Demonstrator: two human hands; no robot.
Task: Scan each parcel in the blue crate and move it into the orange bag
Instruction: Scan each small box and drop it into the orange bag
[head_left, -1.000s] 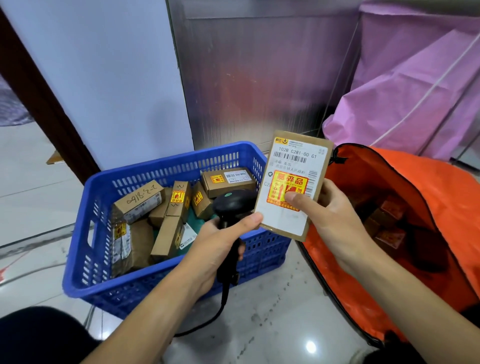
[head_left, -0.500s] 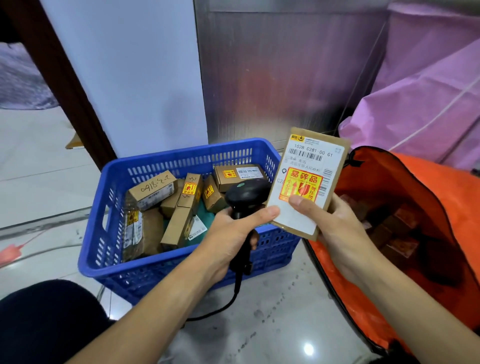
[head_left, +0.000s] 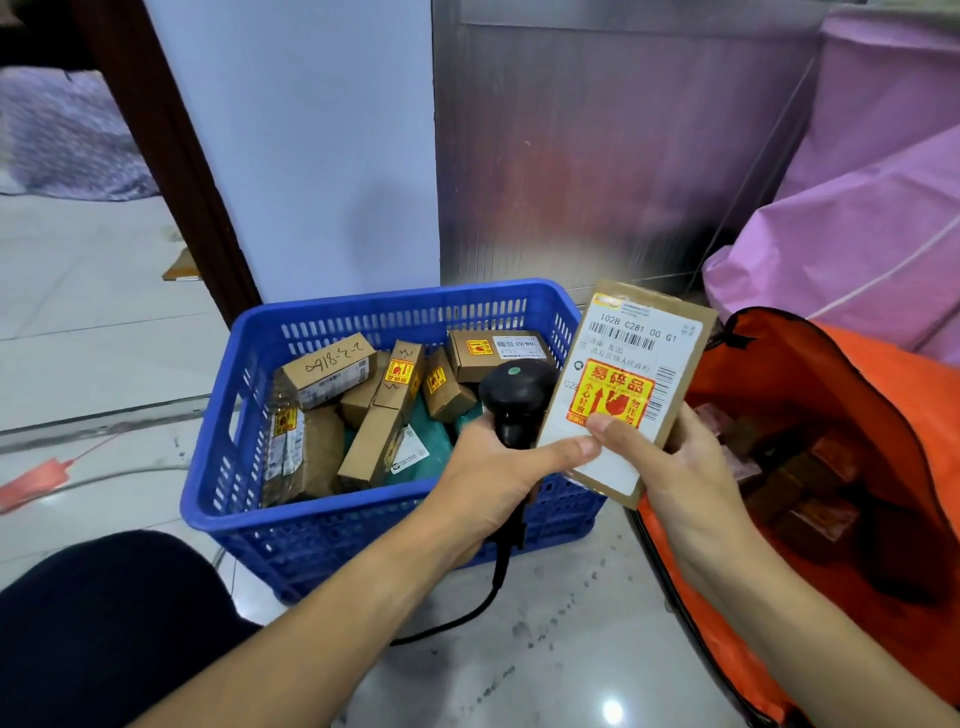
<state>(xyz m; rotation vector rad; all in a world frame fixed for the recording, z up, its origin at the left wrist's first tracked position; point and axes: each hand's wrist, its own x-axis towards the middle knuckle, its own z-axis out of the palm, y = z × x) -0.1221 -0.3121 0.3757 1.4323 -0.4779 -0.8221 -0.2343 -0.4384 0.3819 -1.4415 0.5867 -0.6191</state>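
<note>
My right hand (head_left: 691, 473) holds a flat cardboard parcel (head_left: 626, 374) upright, its white label and red-yellow fragile sticker facing me. My left hand (head_left: 488, 483) grips a black corded barcode scanner (head_left: 514, 400) just left of the parcel, thumb touching the parcel's lower edge. Behind the hands stands the blue crate (head_left: 249, 395) with several small cardboard boxes (head_left: 332, 374) and a green pouch inside. The orange bag (head_left: 841, 395) lies open at the right with several boxes in it.
A pink sack (head_left: 857, 218) leans behind the orange bag. A metal panel (head_left: 597, 156) and a white wall stand behind the crate. My dark-clad knee (head_left: 104, 623) is at lower left. The scanner cable (head_left: 467, 613) trails across the glossy tile floor.
The view has shifted left, so everything sits further right in frame. Both hands keep the same grip; the parcel stays held up beside the scanner.
</note>
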